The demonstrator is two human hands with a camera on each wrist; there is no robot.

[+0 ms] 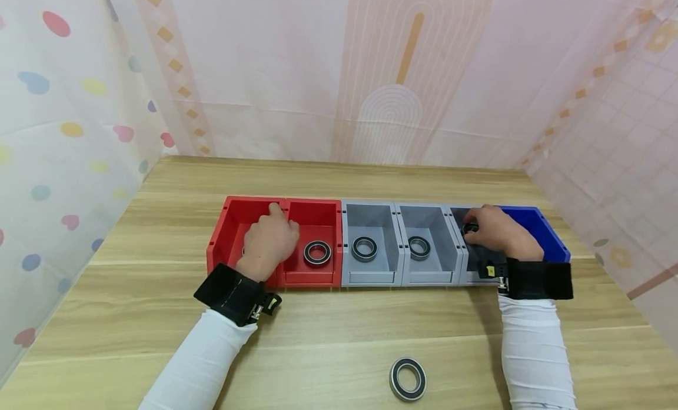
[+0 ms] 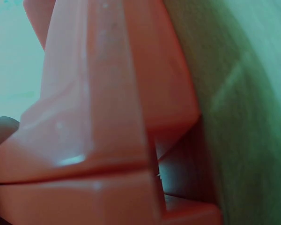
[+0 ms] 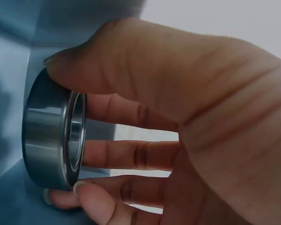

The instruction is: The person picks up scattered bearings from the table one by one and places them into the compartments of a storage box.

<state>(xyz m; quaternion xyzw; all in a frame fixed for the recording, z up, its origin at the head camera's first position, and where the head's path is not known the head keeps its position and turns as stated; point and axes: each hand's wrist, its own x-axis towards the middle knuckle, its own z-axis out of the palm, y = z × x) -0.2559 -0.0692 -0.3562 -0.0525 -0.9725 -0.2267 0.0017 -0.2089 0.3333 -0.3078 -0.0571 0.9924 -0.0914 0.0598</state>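
My left hand (image 1: 269, 242) reaches into the leftmost red bin (image 1: 238, 213). Its fingertips are hidden, and a sliver of a ring-shaped part shows beside it. In the left wrist view, red bin walls (image 2: 107, 93) fill most of the picture. My right hand (image 1: 500, 233) is down in the rightmost grey bin (image 1: 479, 275). There it pinches a ball bearing (image 3: 47, 136) on edge, thumb above and fingers below, close to the bin's surface. Other bearings lie flat in the second red bin (image 1: 296, 277), the first grey bin (image 1: 371, 277) and the middle grey bin (image 1: 430, 277).
One more bearing (image 1: 408, 379) lies on the wooden table (image 1: 328, 339) in front of the bins. A blue bin (image 1: 556, 245) ends the row at the right, partly behind my right hand. Patterned curtains (image 1: 265, 75) hang behind and at both sides.
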